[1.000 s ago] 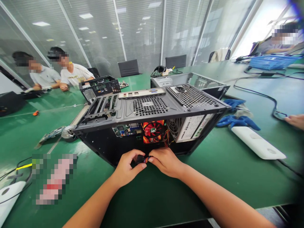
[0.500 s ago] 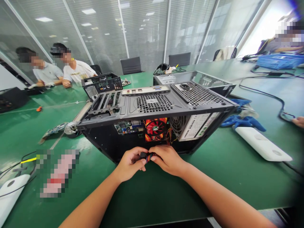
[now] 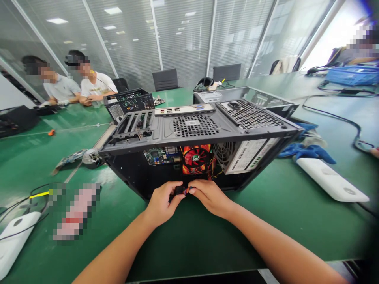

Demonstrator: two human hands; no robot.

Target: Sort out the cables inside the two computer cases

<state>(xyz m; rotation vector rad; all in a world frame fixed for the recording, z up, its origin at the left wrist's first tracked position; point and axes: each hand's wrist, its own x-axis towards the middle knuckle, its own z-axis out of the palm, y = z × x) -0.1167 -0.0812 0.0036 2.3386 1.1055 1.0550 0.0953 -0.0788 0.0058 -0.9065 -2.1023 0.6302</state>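
Directly before me an open computer case (image 3: 189,136) lies on the green table, its vented rear panel upward and its open side toward me. Inside are a red cooling fan (image 3: 196,158), a green circuit board (image 3: 156,156) and a power supply (image 3: 250,156) with a white label. At the near edge of the opening, my left hand (image 3: 164,201) pinches the black connector end of a cable (image 3: 179,190). My right hand (image 3: 209,197) is closed on the same cable's coloured wires, just beside the left fingertips. The fingers hide part of the connector.
Blue gloves (image 3: 310,152) and a white power strip (image 3: 331,179) lie to the right. At left are another white device (image 3: 17,240) with cables and a blurred pink item (image 3: 78,211). A second case (image 3: 245,96) stands behind. Two people sit at far left.
My left thumb and fingers have shifted slightly on the black connector, while the right hand keeps hold of the wires. The whole view has moved a little.
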